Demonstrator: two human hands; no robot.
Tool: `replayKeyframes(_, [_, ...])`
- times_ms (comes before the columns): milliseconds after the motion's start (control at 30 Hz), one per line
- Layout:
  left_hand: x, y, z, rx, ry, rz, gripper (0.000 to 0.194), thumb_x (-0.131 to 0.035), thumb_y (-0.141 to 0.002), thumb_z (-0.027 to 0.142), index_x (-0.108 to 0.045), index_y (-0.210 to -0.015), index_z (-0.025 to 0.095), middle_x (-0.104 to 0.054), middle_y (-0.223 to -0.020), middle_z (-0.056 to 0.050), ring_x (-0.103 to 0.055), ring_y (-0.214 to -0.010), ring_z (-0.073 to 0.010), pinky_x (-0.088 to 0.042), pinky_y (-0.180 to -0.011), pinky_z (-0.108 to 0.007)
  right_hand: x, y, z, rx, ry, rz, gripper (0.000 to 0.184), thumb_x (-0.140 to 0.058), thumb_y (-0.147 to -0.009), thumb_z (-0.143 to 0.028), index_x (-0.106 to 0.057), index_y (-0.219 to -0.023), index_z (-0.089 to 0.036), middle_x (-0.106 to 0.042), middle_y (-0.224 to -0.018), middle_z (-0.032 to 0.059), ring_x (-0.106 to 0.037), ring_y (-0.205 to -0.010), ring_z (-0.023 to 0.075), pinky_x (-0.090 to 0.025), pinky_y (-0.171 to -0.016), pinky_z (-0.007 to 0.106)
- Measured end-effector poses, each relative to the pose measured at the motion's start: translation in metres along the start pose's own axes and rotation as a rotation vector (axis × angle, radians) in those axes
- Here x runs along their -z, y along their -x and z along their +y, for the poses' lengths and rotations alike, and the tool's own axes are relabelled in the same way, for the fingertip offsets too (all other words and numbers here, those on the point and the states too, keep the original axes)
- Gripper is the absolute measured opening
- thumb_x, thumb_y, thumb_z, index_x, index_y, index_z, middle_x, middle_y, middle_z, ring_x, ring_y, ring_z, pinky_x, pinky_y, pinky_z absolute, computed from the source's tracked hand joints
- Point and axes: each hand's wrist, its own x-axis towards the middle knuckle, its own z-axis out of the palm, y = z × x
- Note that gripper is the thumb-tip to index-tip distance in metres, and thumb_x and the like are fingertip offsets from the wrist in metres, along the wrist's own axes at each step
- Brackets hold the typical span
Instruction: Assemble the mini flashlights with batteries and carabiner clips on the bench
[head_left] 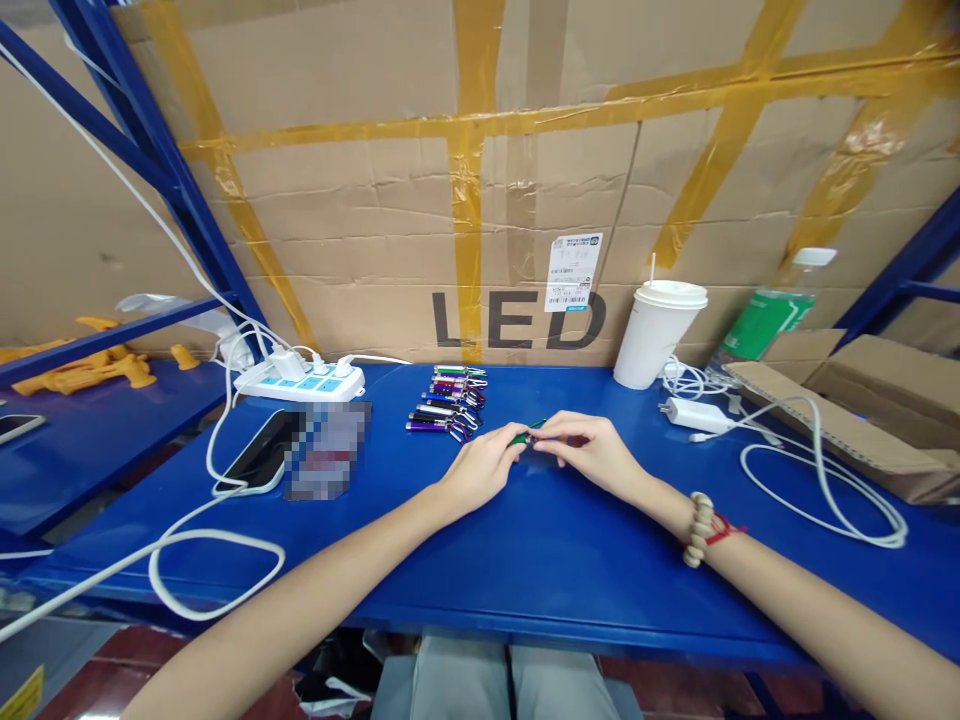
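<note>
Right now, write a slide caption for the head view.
Left hand and right hand hold a small green object at a blue table, near a row of slim, multicoloured metallic cylinders.

Two hands [480, 467], one cup [658, 335], one bottle [766, 322], one power strip [259, 383]

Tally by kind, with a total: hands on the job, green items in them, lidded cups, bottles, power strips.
Hands (left hand, right hand): 2
Green item, partly hidden by fingers: 1
Cup: 1
Bottle: 1
Power strip: 1
Total: 6
</note>
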Motion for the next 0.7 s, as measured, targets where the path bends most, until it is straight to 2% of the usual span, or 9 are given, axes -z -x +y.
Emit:
replayKeyframes(233, [-0.0021,-0.001,-0.0028,-0.044,0.011,0.033,0.022,-0.034,-0.092,0.024,-0.054,-0.098,0.017,-0.061,-0.086,-0.003,-0.058,-0.082,-0.0153,-0.044,-0.078,-0.025,0.0015,-0.0004,-0.0075,-0.026,0.033,0.012,0.024,-0.066,-0.073,-0.036,-0.071,-0.086,-0.016,-0.065,-0.08,0.0054,-0.051,-0.047,0.0074,-0.045,-0.044,0.023])
replayKeyframes(400, [-0.0035,-0.0001,-0.0066,-0.059,-0.024,0.093,0.024,-0.034,-0.092,0.026,-0.055,-0.103,0.02,-0.059,-0.096,-0.004,-0.056,-0.089,-0.0162,-0.043,-0.081,-0.026,0.0026,-0.0019,-0.0095,-0.012,0.05,0.065,0.026,-0.066,-0.072,-0.036,-0.071,-0.088,-0.016,-0.065,-0.081,0.0057,-0.05,-0.046,0.0065,-0.044,-0.044,0.023])
replayKeyframes(567, [-0.0017,0.0006,-0.0055,-0.044,0.028,0.056,0.026,-0.032,-0.092,0.027,-0.054,-0.104,0.019,-0.058,-0.078,0.0,-0.055,-0.07,-0.013,-0.042,-0.07,-0.023,0.0033,-0.0033,-0.0095,-0.021,0.041,0.108,0.025,-0.067,-0.071,-0.035,-0.071,-0.086,-0.015,-0.066,-0.082,0.0068,-0.05,-0.046,0.0066,-0.044,-0.044,0.023])
replayKeyframes(700, [-0.0019,0.0003,-0.0054,-0.068,0.045,0.061,0.025,-0.033,-0.092,0.026,-0.055,-0.1,0.018,-0.055,-0.073,0.001,-0.053,-0.068,-0.0125,-0.04,-0.07,-0.023,0.0036,-0.0033,-0.0075,-0.016,0.007,0.096,0.023,-0.068,-0.07,-0.033,-0.072,-0.085,-0.016,-0.066,-0.081,0.0065,-0.049,-0.044,0.0061,-0.043,-0.042,0.023])
